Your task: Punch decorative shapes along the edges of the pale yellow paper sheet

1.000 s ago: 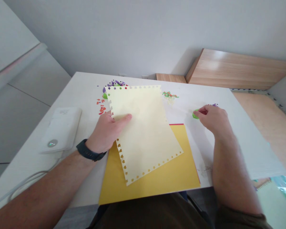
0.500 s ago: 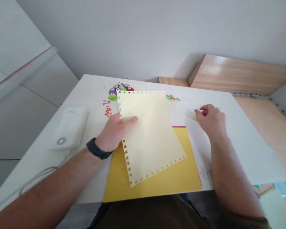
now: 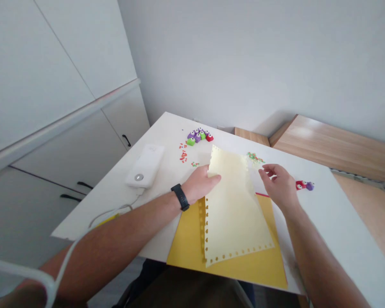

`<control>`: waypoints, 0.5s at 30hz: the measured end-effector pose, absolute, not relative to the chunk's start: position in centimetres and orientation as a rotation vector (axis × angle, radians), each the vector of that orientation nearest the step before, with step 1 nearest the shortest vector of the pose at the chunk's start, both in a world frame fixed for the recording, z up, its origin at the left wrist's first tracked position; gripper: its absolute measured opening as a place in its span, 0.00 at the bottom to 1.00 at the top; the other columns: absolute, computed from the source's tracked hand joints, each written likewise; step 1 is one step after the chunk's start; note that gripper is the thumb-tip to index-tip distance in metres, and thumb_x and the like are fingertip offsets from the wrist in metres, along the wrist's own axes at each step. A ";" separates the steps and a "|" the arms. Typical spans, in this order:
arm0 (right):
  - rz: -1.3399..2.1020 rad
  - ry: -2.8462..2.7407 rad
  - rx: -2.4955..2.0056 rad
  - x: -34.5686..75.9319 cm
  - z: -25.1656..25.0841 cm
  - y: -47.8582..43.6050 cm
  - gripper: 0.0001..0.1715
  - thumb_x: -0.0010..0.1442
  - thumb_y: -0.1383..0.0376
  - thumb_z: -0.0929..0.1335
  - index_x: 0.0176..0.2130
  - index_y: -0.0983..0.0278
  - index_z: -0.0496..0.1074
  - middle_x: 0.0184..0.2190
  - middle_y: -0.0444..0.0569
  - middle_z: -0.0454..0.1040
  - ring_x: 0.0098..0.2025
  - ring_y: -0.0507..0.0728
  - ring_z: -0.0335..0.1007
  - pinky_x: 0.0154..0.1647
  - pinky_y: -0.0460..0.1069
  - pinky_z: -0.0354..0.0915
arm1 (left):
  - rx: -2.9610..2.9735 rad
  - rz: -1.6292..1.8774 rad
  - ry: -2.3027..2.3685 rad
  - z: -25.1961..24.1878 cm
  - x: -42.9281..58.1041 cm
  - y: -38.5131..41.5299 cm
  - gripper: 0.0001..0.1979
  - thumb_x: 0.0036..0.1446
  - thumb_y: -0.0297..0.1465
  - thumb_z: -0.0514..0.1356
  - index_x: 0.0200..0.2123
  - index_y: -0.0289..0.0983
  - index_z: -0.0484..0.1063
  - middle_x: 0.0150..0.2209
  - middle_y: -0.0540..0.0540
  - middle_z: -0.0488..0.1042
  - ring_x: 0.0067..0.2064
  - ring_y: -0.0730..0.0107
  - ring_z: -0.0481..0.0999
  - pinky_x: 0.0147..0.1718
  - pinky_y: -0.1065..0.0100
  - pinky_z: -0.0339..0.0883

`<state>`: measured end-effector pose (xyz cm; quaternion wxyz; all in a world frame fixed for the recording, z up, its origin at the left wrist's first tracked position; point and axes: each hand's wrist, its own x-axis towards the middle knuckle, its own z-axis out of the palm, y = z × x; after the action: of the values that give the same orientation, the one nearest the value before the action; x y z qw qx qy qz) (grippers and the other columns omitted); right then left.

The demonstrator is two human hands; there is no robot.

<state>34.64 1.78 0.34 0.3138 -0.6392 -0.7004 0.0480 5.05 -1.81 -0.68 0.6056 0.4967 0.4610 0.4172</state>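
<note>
My left hand (image 3: 200,182), with a dark watch strap on its wrist, grips a pale yellow paper sheet (image 3: 235,205) by its left edge, thumb on top. Small punched shapes run along the sheet's edges. It lies tilted over a yellow board (image 3: 186,241) with a red edge. To the right of the sheet, my right hand (image 3: 277,182) is above the table, fingers loosely bent and apart from the thumb, with nothing visible in them. Just beyond it stand a red craft punch (image 3: 300,185) and a purple craft punch (image 3: 310,186), each with toy eyes.
Several eyed punches (image 3: 201,135) cluster at the back of the white table (image 3: 170,124). Red paper bits (image 3: 183,156) and green and orange bits (image 3: 255,158) lie scattered. A white device (image 3: 146,166) with a cable is on the left. Wooden furniture (image 3: 336,143) stands behind.
The view has swung to the left. My right hand has come nearer the sheet, uncovering the red and purple punches. The green thing by its fingers is out of sight. My left hand keeps the sheet.
</note>
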 end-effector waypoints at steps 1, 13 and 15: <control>0.151 -1.903 -1.643 33.5 1.0 2.1 0.18 0.64 0.50 0.70 0.44 0.61 0.78 0.40 0.54 0.82 0.37 0.62 0.77 0.41 0.58 0.71 | 1.136 0.957 1.061 -0.8 5.1 -1.8 0.20 0.58 0.33 0.65 0.53 0.35 0.82 0.48 0.38 0.86 0.44 0.51 0.86 0.44 0.56 0.80; 0.255 -2.538 -1.246 14.9 4.8 11.3 0.16 0.66 0.61 0.72 0.52 0.62 0.78 0.48 0.55 0.82 0.48 0.63 0.76 0.53 0.57 0.68 | 1.167 0.945 1.138 -1.3 5.3 -1.5 0.11 0.55 0.32 0.66 0.42 0.35 0.80 0.44 0.36 0.86 0.44 0.49 0.85 0.41 0.57 0.78; 0.221 -2.657 -1.263 12.3 4.0 12.5 0.16 0.65 0.62 0.72 0.51 0.63 0.79 0.50 0.57 0.81 0.51 0.65 0.76 0.56 0.58 0.66 | 1.188 0.948 1.141 -1.5 5.3 -1.4 0.10 0.56 0.32 0.65 0.41 0.35 0.80 0.45 0.36 0.86 0.44 0.47 0.85 0.42 0.56 0.78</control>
<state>12.34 12.51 3.96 0.0955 -0.4263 -0.8964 0.0746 5.29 -1.41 -1.50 0.5815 0.5087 0.4885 0.4056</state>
